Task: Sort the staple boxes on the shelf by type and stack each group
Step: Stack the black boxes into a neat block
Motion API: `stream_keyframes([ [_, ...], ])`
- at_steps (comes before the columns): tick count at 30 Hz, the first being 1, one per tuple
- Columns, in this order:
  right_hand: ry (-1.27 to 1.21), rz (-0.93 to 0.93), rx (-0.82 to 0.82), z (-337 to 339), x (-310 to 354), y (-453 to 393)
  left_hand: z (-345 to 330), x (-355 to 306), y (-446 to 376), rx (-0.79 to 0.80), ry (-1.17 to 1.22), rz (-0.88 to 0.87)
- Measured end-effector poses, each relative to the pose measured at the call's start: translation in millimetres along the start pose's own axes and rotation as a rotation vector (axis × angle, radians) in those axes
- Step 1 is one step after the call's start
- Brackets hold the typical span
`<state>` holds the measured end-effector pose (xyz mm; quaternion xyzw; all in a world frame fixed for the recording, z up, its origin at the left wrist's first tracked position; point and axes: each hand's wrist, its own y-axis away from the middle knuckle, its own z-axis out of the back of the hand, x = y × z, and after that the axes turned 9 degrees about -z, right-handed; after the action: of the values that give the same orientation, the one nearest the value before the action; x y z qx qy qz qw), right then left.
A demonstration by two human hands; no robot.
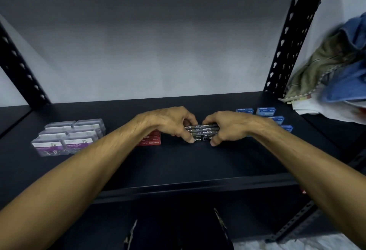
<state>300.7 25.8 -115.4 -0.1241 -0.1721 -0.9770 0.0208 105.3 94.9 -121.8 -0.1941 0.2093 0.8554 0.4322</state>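
My fingers (191, 140) pinch the black staple boxes (202, 131) from both sides; left hand (174, 123) and right hand (227, 127) should press evenly, squaring edges.

The person's left hand (170, 122) and right hand (227, 127) cover both ends of the stack of black cardboard staple boxes (202, 132), so its full width and box count cannot be told. The left wrist hides most of the red cardboard staple boxes (151, 141). The right forearm overlaps the blue cardboard boxes (265, 111), whose print is too small to read. The bundle of blue and olive cloth (336, 67) is blurred and cut by the right edge.
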Motion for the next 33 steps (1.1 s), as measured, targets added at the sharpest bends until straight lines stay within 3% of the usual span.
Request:
stream_keyframes([
  [8, 0.021, 0.020, -0.072, -4.5, -1.7, -5.0, -4.2, -7.5, 2.8, -0.055, -0.193, -0.015],
  [33, 0.007, 0.017, -0.082, -6.5, 0.1, -1.0, -6.5, -6.0, 5.3, -0.091, -0.182, 0.001],
])
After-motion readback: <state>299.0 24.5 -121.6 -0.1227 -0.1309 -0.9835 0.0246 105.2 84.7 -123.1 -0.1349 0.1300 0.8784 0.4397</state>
